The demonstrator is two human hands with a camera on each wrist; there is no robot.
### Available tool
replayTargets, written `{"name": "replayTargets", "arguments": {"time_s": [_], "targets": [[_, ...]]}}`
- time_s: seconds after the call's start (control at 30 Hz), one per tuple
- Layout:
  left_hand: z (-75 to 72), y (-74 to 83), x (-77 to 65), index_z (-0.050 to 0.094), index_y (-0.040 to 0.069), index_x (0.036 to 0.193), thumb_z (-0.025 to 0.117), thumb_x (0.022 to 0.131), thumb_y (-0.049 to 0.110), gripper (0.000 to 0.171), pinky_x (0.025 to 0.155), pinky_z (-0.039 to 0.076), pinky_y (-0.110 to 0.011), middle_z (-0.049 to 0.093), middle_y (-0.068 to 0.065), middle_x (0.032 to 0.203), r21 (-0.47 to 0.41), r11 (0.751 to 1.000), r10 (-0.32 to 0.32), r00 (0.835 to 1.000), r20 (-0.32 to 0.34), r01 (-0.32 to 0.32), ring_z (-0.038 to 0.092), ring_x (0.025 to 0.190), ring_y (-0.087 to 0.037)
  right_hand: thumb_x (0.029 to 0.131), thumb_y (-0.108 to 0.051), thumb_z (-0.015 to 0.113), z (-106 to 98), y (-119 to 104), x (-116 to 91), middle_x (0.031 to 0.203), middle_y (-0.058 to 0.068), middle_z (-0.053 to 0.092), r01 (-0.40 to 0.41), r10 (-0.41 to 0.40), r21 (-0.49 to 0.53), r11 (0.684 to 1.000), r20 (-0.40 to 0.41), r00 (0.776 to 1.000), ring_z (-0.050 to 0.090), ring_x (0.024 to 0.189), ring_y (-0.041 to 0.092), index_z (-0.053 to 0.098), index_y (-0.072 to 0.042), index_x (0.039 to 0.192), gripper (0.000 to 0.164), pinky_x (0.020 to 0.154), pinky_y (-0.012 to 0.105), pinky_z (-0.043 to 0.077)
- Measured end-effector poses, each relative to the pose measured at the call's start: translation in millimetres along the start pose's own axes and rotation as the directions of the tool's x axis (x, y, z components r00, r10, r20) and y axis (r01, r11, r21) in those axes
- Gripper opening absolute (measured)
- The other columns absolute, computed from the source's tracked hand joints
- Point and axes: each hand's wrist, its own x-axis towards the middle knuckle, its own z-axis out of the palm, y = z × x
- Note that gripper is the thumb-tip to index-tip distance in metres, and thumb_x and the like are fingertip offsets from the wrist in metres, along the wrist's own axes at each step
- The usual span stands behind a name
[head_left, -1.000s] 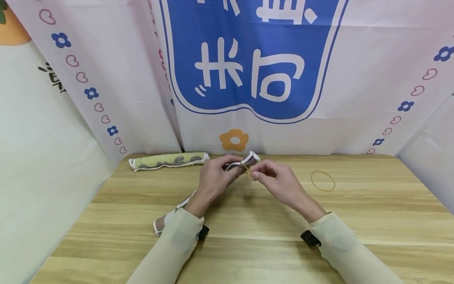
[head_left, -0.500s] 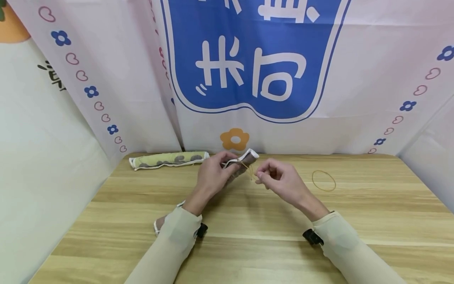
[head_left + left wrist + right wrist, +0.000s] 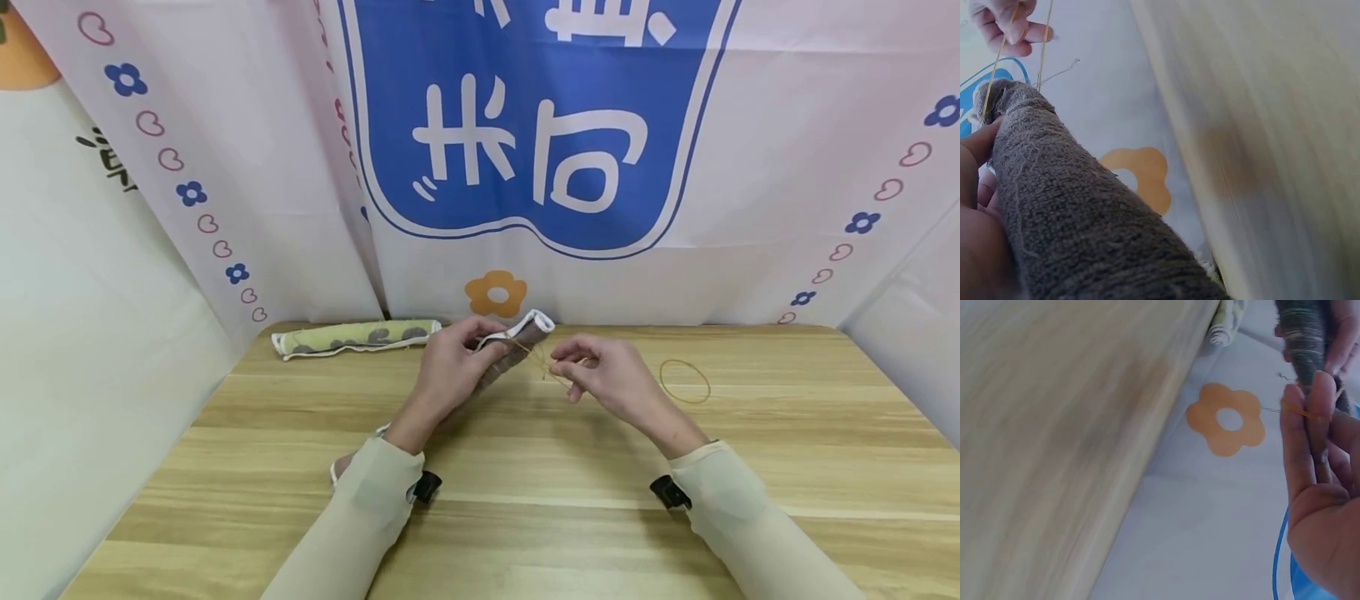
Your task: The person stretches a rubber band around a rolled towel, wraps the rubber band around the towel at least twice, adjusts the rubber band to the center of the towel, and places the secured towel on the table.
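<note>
The left hand (image 3: 453, 371) grips the brown roll (image 3: 1110, 206) near its far end, by the back edge of the counter (image 3: 570, 533). The right hand (image 3: 615, 377) pinches a band (image 3: 1295, 410) stretched from that end. The green roll (image 3: 356, 337) lies back left; a loose band (image 3: 708, 387) lies right.

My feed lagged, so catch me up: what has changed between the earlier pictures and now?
The right hand moved rightward, away from the left hand, drawing the yellow band further out from the brown roll, whose far end shifted slightly. Nothing was visibly let go or newly grasped. The left hand's grip, green roll and loose band stayed as they were.
</note>
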Motion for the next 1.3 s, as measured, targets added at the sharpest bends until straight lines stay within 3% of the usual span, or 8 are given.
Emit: {"name": "replayTargets", "arguments": {"time_s": [0.3,0.57,0.77,0.87,1.03,1.1,1.2,1.3], "targets": [[-0.5,-0.4,0.6,0.078,0.008,0.107,0.08,0.096,0.01,0.011,0.085,0.059,-0.041,0.079,-0.002,0.11,-0.113,0.993,0.022,0.999,0.03,-0.018,0.073,0.095,-0.018,0.084,-0.006,0.09,-0.9,11.8,1.1,0.088,-0.004,0.071,0.162,-0.16,-0.057,0.985,0.038,0.986,0.065,0.056,0.017,0.074,-0.014,0.085,0.018,0.046,0.025,0.046],[1.4,-2.5,-0.3,0.079,0.008,0.106,0.082,0.094,0.01,0.012,0.084,0.058,-0.041,0.079,-0.003,0.106,-0.084,0.996,0.004,1.0,-0.001,-0.004,0.073,0.092,-0.018,0.089,0.001,0.083,6.2,11.2,-0.4,0.093,0.001,0.077,0.314,-0.37,0.232,0.921,0.264,0.891,0.067,0.079,0.016,0.085,-0.006,0.1,0.013,0.066,0.025,0.054],[3.8,-2.3,-0.9,0.079,0.008,0.105,0.081,0.095,0.011,0.011,0.083,0.058,-0.04,0.08,-0.003,0.104,-0.053,0.999,-0.007,1.0,-0.017,0.006,0.073,0.092,-0.017,0.087,-0.01,0.086,18.2,0.5,-5.4,0.104,0.003,0.073,0.441,-0.498,0.308,0.843,0.137,0.856,0.061,0.088,0.018,0.082,-0.006,0.117,0.03,0.071,0.027,0.049],[4.2,-1.7,0.0,0.079,0.008,0.105,0.08,0.094,0.01,0.012,0.082,0.057,-0.039,0.08,-0.004,0.102,-0.051,0.999,0.001,1.0,-0.026,-0.003,0.074,0.091,-0.018,0.09,-0.027,0.084,27.3,-5.6,-5.1,0.102,0.003,0.069,0.638,-0.651,0.198,0.744,0.004,0.759,0.057,0.087,0.017,0.081,-0.007,0.12,0.036,0.069,0.028,0.046],[3.8,-1.5,-0.1,0.079,0.007,0.106,0.08,0.093,0.009,0.013,0.081,0.057,-0.039,0.08,-0.005,0.103,-0.052,0.999,-0.003,0.999,-0.035,0.001,0.074,0.09,-0.019,0.101,-0.035,0.073,34.8,-14.0,-3.1,0.095,0.003,0.067,0.859,-0.865,-0.129,0.495,-0.169,0.472,0.057,0.082,0.016,0.081,-0.01,0.122,0.034,0.063,0.025,0.045],[3.6,-1.6,-0.6,0.079,0.007,0.106,0.081,0.093,0.01,0.013,0.082,0.057,-0.039,0.08,-0.005,0.103,-0.052,0.999,-0.004,0.999,-0.034,0.002,0.074,0.091,-0.019,0.102,-0.036,0.072,34.4,-16.1,-3.0,0.095,0.004,0.068,0.861,-0.892,-0.248,0.445,-0.208,0.401,0.057,0.08,0.017,0.079,-0.012,0.127,0.035,0.06,0.024,0.045],[3.4,-1.4,-0.6,0.079,0.007,0.107,0.082,0.094,0.012,0.014,0.082,0.057,-0.04,0.08,-0.005,0.103,-0.054,0.999,-0.002,0.999,-0.038,0.0,0.074,0.092,-0.019,0.1,-0.043,0.072,32.4,-16.1,-2.5,0.098,0.007,0.069,0.808,-0.893,-0.382,0.448,-0.244,0.379,0.059,0.078,0.018,0.074,-0.016,0.137,0.046,0.056,0.026,0.045],[3.1,-1.2,0.2,0.08,0.007,0.107,0.083,0.094,0.014,0.014,0.082,0.056,-0.039,0.08,-0.005,0.104,-0.052,0.999,0.0,0.998,-0.06,-0.003,0.074,0.093,-0.019,0.095,-0.056,0.07,31.2,-11.9,-1.8,0.104,0.011,0.068,0.738,-0.856,-0.434,0.517,-0.26,0.447,0.061,0.081,0.02,0.065,-0.018,0.148,0.065,0.056,0.029,0.047]]}}
